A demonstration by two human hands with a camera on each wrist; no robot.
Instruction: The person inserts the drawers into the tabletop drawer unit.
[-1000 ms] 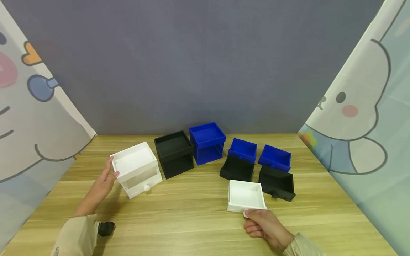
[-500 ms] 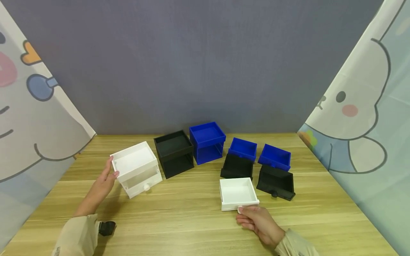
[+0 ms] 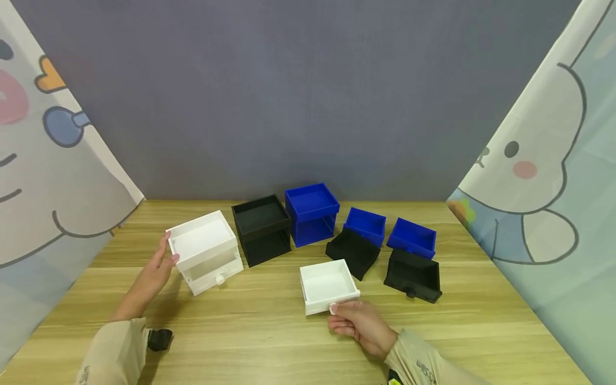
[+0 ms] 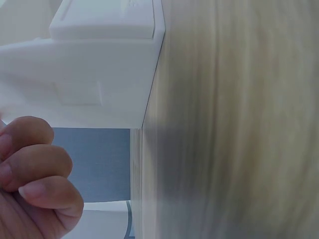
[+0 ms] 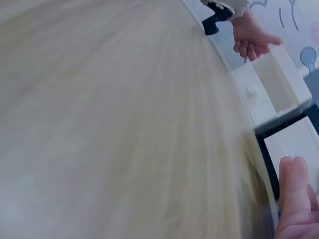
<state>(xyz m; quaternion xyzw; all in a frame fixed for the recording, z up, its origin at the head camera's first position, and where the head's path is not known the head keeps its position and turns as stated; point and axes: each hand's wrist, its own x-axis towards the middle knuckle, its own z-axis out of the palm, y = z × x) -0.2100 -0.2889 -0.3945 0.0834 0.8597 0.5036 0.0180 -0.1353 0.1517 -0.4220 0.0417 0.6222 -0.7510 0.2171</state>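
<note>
Drawer, white (image 3: 327,280), is being held between white box (image 3: 210,255) and 2 black drawers (image 3: 353,251); right hand (image 3: 363,323) is pinching its knob (image 3: 333,308). Left hand (image 3: 156,275) is gripping the box's edge. Probably the transfer step is running; next move is likely calling for aligning with open slot (image 3: 212,269).

A small tabletop booth or staged work corner, closed in by hangings; whether it stands in a home, office or lab cannot be told. A pale wood-grain table (image 3: 269,347) fills the near part. Behind its far edge rises a plain grey-purple backdrop (image 3: 308,96). Pastel sheets printed with big cartoon animals slant along both sides, left sheet (image 3: 72,184) and right sheet (image 3: 594,176).
</note>
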